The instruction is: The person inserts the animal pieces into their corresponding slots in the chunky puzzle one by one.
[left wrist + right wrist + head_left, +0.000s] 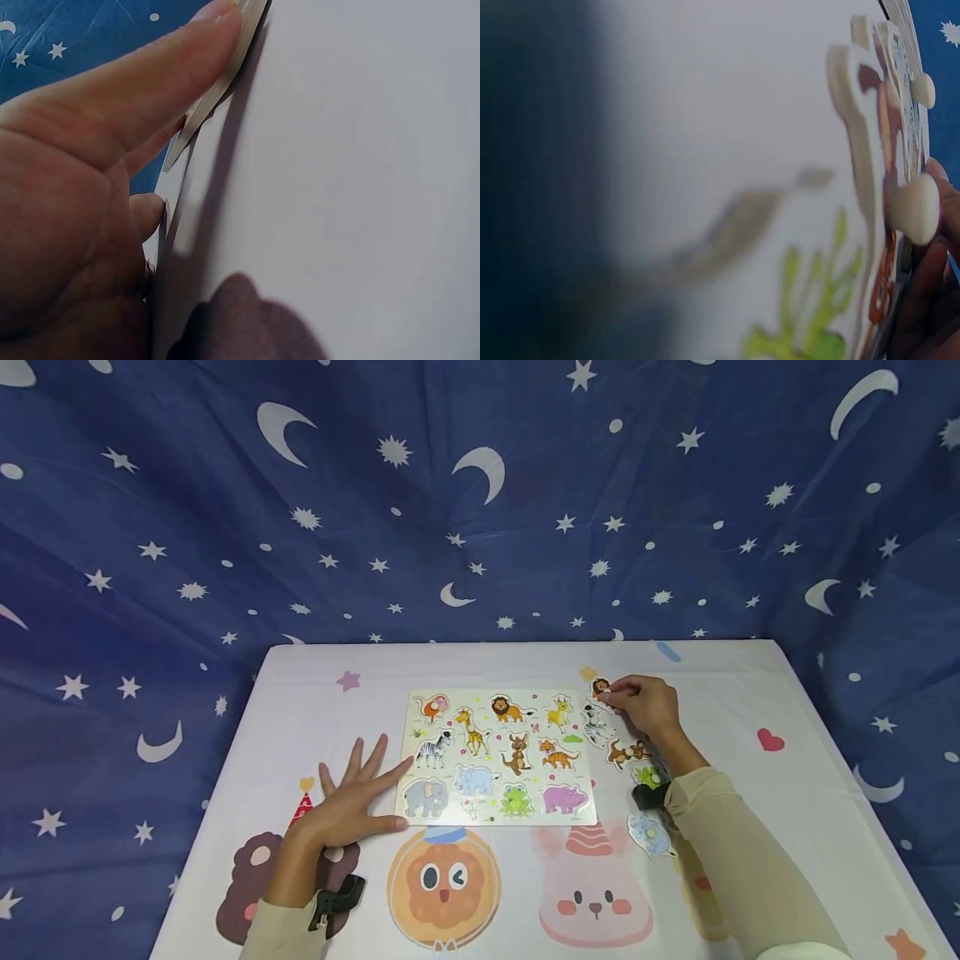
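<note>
Closest to the camera: a beige fabric sleeve [757, 860], lower right. That arm's right hand [647, 703] pinches the flat, brown-maned lion piece [599, 685], right of centre; fingers cover too much to call its long axis. The pale rectangular animal board [465, 695] sits down-left, between both hands. The left hand [352, 802], fingers spread, grips nothing, just touches its left edge.

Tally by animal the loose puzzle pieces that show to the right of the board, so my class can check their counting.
Lion piece: 1
Zebra piece: 1
Kangaroo piece: 1
Frog piece: 1
Blue animal piece: 1
Total in view: 5
</note>
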The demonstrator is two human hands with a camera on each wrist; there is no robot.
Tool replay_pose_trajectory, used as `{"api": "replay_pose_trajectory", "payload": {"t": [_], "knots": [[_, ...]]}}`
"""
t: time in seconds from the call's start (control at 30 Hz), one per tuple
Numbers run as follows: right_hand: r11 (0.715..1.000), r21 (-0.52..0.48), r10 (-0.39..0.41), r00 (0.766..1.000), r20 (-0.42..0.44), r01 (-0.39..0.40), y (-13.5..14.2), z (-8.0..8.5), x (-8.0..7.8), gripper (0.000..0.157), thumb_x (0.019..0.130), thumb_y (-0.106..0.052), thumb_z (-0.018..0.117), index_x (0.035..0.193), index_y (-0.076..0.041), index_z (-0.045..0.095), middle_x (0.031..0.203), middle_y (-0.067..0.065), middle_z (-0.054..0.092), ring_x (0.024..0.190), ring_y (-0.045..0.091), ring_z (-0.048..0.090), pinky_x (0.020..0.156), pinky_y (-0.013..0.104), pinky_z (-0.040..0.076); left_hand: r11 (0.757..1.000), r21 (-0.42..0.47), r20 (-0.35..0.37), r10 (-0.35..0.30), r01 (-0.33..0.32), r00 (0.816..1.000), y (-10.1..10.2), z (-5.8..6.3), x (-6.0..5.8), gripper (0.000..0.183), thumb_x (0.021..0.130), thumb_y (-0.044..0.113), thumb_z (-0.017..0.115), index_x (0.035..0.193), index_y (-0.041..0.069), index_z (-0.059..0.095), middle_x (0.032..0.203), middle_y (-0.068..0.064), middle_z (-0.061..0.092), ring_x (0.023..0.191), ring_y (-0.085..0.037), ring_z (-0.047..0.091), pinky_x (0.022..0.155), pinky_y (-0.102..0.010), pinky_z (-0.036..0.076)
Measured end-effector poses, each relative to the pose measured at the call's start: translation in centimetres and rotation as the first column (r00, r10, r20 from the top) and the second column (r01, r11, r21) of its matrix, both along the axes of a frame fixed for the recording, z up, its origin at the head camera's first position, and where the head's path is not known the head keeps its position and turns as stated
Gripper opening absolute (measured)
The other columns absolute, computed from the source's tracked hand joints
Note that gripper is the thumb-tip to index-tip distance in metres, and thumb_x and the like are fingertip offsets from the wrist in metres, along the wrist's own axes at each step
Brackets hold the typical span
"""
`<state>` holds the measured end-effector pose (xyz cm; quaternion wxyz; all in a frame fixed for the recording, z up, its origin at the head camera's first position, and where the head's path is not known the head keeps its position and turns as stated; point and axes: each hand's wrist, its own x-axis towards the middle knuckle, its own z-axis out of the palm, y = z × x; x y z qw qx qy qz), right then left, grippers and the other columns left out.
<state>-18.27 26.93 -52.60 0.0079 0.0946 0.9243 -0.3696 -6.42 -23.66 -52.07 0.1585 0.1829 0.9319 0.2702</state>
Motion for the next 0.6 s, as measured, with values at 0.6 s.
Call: {"api": "replay_pose_trajectory", "payload": {"t": [0.6], "knots": [[0.999,0.041,0.012,1.0,0.002,-0.012,-0.69,0.16,-0.14,0.022,0.089,-0.033,0.08,0.095,-0.012,0.075,0.07,0.001,0.066,0.062,0.018,0.059,0.057,0.03,0.044,1.0,-0.002,-0.003,-0.003,0.003,1.0,-0.09,-0.2,0.08,0.093,0.079,0.062,0.078,0.158,0.034,0.038,0.173,-0.014,0.002,0.155,-0.051,-0.015,0.1,-0.086,-0.02]]}}
